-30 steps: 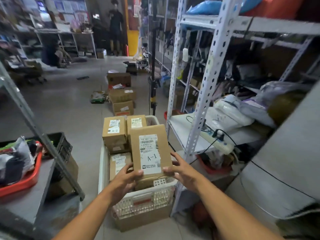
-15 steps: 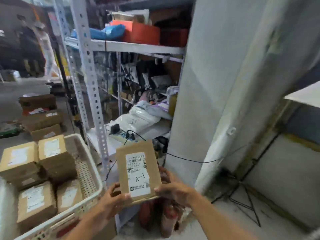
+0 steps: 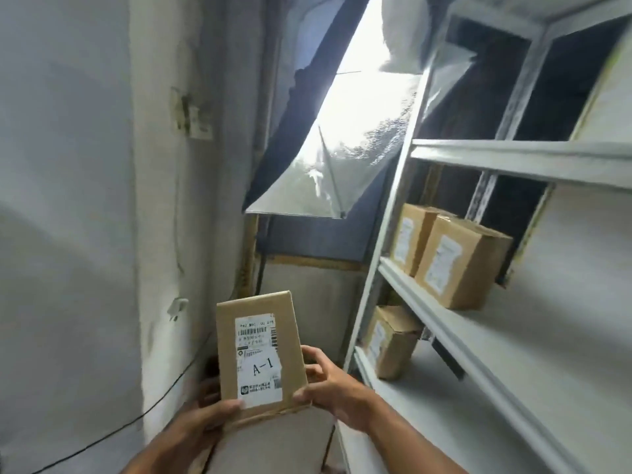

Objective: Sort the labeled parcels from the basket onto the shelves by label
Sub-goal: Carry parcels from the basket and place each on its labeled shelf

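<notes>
I hold a flat brown cardboard parcel (image 3: 261, 354) upright in front of me; its white label reads A-1. My left hand (image 3: 201, 417) grips its lower left corner from below. My right hand (image 3: 328, 384) grips its right edge, fingers curled round the side. To the right stands a grey metal shelving unit (image 3: 441, 333). Two brown labelled boxes (image 3: 458, 258) sit side by side on its middle shelf, and one labelled box (image 3: 390, 340) stands on the shelf below. The basket is out of view.
A pale wall (image 3: 85, 217) fills the left, with a black cable (image 3: 164, 388) running down it. Behind the parcel a silver reflective sheet (image 3: 328, 165) hangs in the corner over a dark panel. The shelf post (image 3: 379, 254) rises just right of my right hand.
The view has swung right from the basket and the first rack to a second shelving unit. The A-1 parcel stays gripped in both hands and has been carried along.
</notes>
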